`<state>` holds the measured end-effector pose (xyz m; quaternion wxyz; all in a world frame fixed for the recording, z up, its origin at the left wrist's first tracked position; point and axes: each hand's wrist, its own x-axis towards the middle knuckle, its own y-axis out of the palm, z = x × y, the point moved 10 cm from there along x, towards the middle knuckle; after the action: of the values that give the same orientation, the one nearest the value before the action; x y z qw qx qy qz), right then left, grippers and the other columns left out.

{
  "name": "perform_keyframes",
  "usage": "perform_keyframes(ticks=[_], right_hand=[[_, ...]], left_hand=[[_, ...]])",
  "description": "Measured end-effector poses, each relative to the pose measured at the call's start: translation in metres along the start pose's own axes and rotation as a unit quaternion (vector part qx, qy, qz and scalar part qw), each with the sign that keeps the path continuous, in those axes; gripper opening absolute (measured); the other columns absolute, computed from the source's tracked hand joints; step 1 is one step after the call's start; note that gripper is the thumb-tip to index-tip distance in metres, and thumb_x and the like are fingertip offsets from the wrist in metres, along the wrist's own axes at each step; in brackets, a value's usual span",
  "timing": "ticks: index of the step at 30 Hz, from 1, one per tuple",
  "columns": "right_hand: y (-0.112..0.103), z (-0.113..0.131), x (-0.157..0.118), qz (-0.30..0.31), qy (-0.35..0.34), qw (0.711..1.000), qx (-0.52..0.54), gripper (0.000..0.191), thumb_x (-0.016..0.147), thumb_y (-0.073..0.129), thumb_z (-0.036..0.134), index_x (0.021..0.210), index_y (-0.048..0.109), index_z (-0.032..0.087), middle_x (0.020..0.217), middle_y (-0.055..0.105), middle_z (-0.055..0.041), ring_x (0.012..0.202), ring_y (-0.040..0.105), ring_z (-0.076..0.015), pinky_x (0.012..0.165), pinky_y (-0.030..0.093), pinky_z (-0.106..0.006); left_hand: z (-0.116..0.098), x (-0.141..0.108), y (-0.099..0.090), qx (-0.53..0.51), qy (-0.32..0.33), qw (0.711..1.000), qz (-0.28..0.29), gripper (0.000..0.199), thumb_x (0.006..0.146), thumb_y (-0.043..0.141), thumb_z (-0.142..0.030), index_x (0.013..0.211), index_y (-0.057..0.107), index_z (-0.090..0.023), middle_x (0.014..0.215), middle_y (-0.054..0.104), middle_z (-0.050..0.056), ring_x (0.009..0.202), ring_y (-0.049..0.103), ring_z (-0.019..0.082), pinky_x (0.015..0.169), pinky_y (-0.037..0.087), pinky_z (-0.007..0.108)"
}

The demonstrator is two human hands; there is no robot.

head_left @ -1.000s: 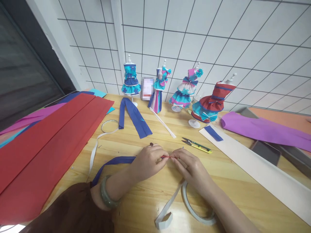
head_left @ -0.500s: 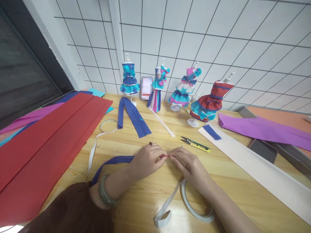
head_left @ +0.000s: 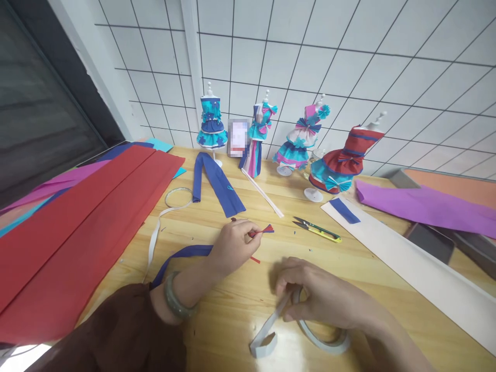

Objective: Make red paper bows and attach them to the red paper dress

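Between the fingertips of my left hand point(head_left: 235, 245) is a small red and blue paper bow point(head_left: 268, 229), pinched at its middle. A thin red strip point(head_left: 254, 260) shows just below those fingers. My right hand point(head_left: 318, 294) is lower and to the right, fingers curled and apart over a roll of white tape point(head_left: 323, 343). The tape's loose end point(head_left: 267, 330) passes near the right fingertips; whether they touch it is unclear. A blue paper strip point(head_left: 188, 251) runs behind my left wrist.
Yellow snips point(head_left: 318, 230) lie right of centre. Four dressed mini forms, one in a red dress point(head_left: 351, 150), stand along the back. Red paper point(head_left: 89, 232) covers the left side; a pale sheet point(head_left: 403, 263) and purple paper point(head_left: 426, 209) lie right.
My right hand has let go of the small red piece and moved down to the tape roll. My left hand still pinches it, and the bow's fanned end now shows. The view has shifted slightly.
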<state>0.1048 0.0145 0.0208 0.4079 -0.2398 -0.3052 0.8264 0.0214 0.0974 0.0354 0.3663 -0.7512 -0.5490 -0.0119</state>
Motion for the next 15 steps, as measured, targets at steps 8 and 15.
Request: perform_keyframes(ticks=[8,15], right_hand=[[0.003,0.003,0.006,-0.02,-0.01,1.0,-0.014,0.014,0.078,0.054,0.014,0.068,0.061,0.021,0.069,0.059,0.0011,0.069,0.053,-0.014,0.063,0.041,-0.025],[-0.007,-0.04,0.009,-0.088,0.115,0.974,0.177,0.022,0.083,0.048,0.035,0.073,0.053,0.017,0.062,0.05,0.0022,0.056,0.045,-0.0105,0.051,0.035,-0.023]], left_hand=[[0.003,0.0,0.001,-0.05,-0.034,0.998,0.001,0.011,0.074,0.051,-0.017,0.074,0.062,-0.016,0.074,0.064,0.002,0.07,0.057,0.012,0.067,0.043,0.023],[0.043,-0.002,-0.002,-0.237,-0.184,0.952,-0.067,0.014,0.072,0.056,-0.028,0.075,0.059,-0.015,0.064,0.058,-0.001,0.06,0.053,0.01,0.058,0.042,0.021]])
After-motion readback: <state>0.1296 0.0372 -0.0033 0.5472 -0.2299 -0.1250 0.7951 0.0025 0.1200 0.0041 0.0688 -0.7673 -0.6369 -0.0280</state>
